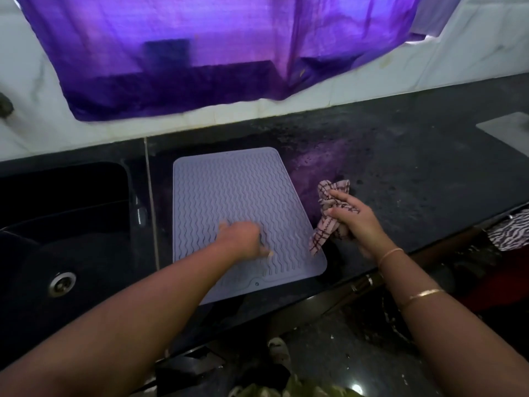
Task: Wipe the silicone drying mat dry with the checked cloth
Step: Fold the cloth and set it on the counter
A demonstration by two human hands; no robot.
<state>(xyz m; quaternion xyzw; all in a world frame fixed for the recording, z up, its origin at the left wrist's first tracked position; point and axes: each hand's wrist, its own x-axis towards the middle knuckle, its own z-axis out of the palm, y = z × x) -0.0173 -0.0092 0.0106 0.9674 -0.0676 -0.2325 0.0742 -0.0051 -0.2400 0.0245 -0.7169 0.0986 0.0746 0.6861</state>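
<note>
Lilac silicone drying mat (pixel 237 202) lies flat on the dark countertop (pixel 415 179) at the centre of the frame, just right of the black sink (pixel 65 224). Blurred, the left hand (pixel 243 236) rests on the mat's lower middle; its grip cannot be told. At the mat's right edge, the right hand (pixel 355 219) clutches the bunched checked cloth (pixel 329 213).

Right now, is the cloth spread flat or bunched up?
Bunched up. The cloth is crumpled in the right hand beside the mat, one end trailing onto its edge.
</note>
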